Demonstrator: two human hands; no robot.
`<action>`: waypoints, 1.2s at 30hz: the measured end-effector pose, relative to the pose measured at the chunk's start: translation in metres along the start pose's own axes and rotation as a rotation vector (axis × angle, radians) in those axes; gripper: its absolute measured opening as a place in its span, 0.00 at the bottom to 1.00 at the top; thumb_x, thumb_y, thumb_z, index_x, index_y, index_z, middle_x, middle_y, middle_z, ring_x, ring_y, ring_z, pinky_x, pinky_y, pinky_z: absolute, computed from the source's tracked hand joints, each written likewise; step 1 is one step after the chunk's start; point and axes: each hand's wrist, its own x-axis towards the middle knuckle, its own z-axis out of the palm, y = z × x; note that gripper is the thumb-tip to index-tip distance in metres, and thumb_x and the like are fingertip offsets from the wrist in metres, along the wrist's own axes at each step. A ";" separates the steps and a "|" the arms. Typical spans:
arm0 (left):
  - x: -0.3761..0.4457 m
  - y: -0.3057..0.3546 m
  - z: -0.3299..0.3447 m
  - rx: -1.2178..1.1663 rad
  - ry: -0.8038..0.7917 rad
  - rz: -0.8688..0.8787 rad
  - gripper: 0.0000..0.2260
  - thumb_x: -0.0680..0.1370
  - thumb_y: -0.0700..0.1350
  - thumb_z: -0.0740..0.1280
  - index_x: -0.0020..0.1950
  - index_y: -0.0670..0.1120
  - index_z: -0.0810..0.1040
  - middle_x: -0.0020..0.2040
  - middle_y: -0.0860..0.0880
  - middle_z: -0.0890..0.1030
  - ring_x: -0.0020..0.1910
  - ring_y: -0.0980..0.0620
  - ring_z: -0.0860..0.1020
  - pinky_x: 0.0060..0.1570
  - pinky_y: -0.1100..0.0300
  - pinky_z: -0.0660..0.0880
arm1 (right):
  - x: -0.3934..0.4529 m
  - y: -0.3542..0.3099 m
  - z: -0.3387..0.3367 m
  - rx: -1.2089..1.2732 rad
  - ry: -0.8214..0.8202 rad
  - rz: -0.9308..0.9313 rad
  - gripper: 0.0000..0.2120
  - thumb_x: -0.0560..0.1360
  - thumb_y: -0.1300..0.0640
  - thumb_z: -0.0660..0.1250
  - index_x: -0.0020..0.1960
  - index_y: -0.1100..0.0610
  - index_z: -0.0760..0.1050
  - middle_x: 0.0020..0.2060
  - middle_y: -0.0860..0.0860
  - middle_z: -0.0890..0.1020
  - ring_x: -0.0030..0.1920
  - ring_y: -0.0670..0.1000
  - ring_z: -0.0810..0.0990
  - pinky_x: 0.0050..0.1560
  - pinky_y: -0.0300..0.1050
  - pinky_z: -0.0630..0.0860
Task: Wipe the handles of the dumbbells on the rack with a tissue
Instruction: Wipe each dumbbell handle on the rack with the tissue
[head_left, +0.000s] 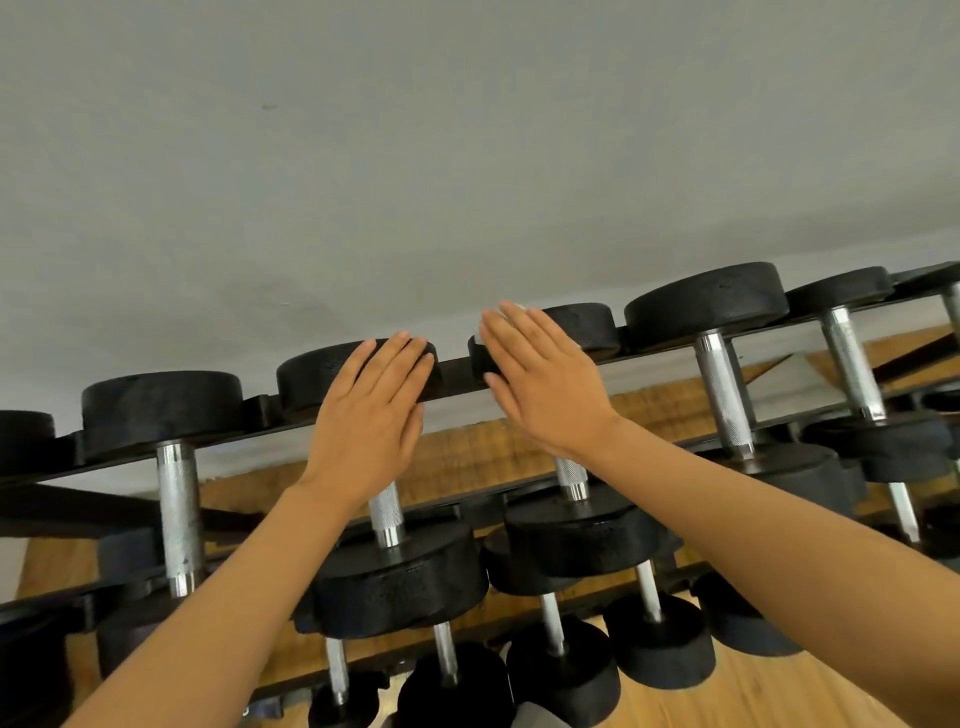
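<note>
Rack (524, 364) — tissue (511, 307) under right fingers (511, 332)

Flat hands (374, 410) (545, 384) over racked dumbbells (722, 374)

You have one view only, a wide-angle camera worn on your head. It looks forward and down along your outstretched forearms, close to the top tier of the dumbbell rack (519, 371), which crosses the frame on a slant, lower at the left and higher at the right. A plain grey wall (415, 156) fills the upper half. Lower tiers and a strip of wooden floor (779, 696) show along the bottom edge. Straight lines bow near the edges.
</note>
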 end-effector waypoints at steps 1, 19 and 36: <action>0.000 0.000 0.000 -0.001 0.002 0.002 0.23 0.81 0.48 0.56 0.72 0.39 0.73 0.73 0.41 0.72 0.75 0.44 0.67 0.77 0.48 0.54 | 0.007 -0.002 -0.002 -0.030 -0.030 -0.010 0.27 0.82 0.48 0.47 0.73 0.63 0.67 0.72 0.58 0.70 0.74 0.57 0.64 0.76 0.52 0.52; 0.000 0.001 -0.002 -0.039 -0.036 -0.020 0.23 0.81 0.49 0.55 0.72 0.41 0.74 0.73 0.42 0.73 0.75 0.45 0.67 0.77 0.50 0.51 | -0.052 0.004 -0.001 0.367 0.111 0.247 0.26 0.83 0.53 0.52 0.78 0.62 0.56 0.78 0.56 0.56 0.79 0.52 0.51 0.78 0.51 0.51; 0.000 0.002 0.001 -0.086 -0.041 -0.057 0.23 0.80 0.49 0.56 0.72 0.41 0.74 0.73 0.43 0.73 0.76 0.46 0.65 0.78 0.51 0.50 | -0.033 0.019 -0.006 0.494 0.098 0.345 0.27 0.84 0.49 0.48 0.77 0.62 0.56 0.77 0.56 0.58 0.78 0.52 0.53 0.77 0.50 0.53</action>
